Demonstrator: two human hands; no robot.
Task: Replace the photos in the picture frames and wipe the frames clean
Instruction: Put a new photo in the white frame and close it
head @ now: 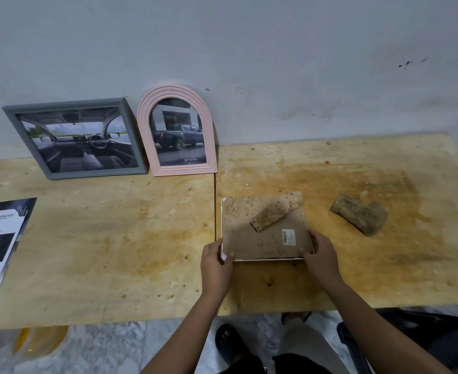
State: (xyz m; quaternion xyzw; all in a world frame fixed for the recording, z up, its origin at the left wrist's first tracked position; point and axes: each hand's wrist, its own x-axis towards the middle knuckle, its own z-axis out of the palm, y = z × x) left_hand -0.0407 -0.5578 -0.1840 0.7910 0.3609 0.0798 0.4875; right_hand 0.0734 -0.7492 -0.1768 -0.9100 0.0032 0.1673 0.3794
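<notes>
Both hands (217,261) grip stained cardboard-backed frame (265,233).

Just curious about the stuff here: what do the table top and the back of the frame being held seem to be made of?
The table top looks like bare plywood: pale grain, knots, yellow-brown stains, and a seam between two sheets. The frame's backing board seems to be brown fibreboard or cardboard: matte, flat, blotchy, with a barcode sticker. Both hands hold its near corners.

The table (114,238) is raw plywood, matt and stained. The face-down frame (265,238) shows a mottled brown cardboard backing (its stand equally blotched). Grey frame (130,125) looks matt; pink frame (211,147) smooth, ridged plastic.
</notes>
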